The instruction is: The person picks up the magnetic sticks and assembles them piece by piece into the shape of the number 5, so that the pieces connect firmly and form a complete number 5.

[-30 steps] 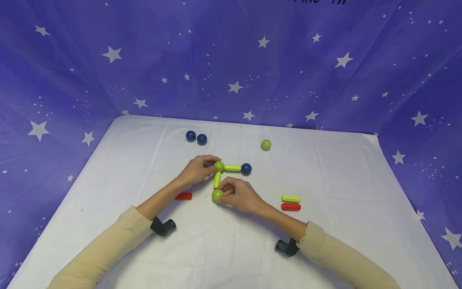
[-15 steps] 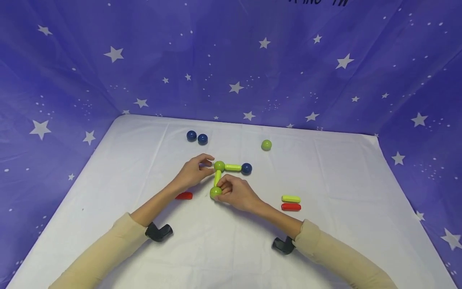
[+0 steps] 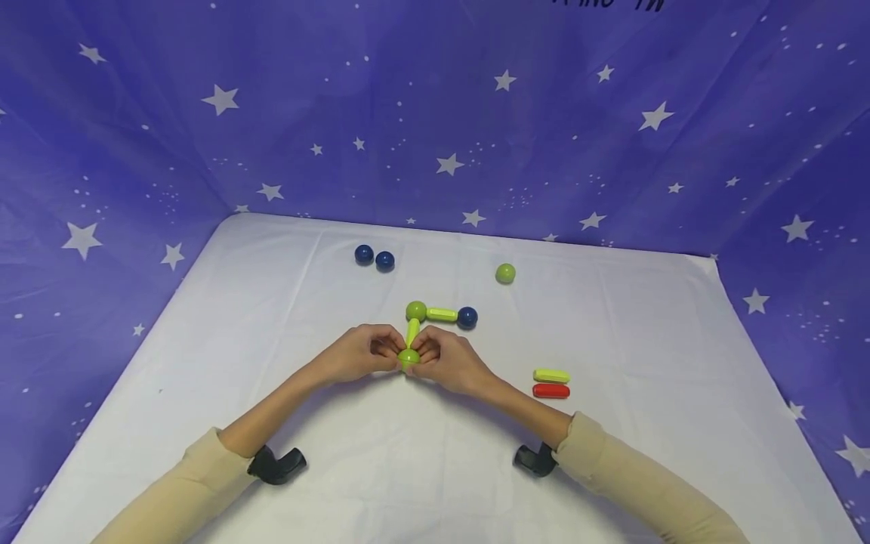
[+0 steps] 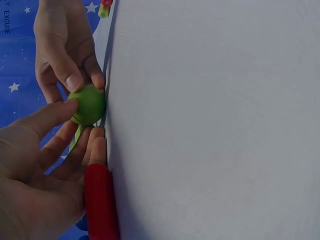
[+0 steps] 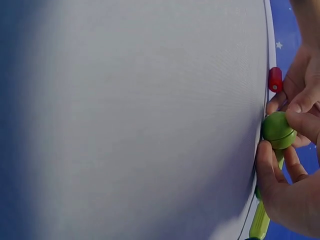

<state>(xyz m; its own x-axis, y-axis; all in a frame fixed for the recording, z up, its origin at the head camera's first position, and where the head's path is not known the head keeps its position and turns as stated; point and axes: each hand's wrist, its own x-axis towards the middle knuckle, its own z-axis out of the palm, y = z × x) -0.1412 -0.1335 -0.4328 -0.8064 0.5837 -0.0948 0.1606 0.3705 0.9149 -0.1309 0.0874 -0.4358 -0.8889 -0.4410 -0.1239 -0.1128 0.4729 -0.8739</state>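
Observation:
My left hand (image 3: 355,353) and my right hand (image 3: 451,363) pinch the same green ball (image 3: 408,358) from opposite sides, thumbs on its near face. From that ball a yellow-green stick (image 3: 413,331) runs away from me to a second green ball (image 3: 416,310). There another yellow-green stick (image 3: 442,314) turns right and ends at a dark blue ball (image 3: 467,317). The chain lies on the white cloth in an angled shape. A red stick (image 4: 101,200) lies beside my left hand in the left wrist view; in the head view that hand hides it.
Two dark blue balls (image 3: 374,258) stand at the back left of the white-covered table (image 3: 646,340), and a lone green ball (image 3: 505,273) at the back. To the right lie a loose yellow-green stick (image 3: 551,375) and a red stick (image 3: 551,391). A starry purple backdrop (image 3: 381,113) surrounds the table.
My left hand has let go of the far green ball and come nearer to grip the near one. My right hand has stayed on that ball, which has shifted slightly away from me.

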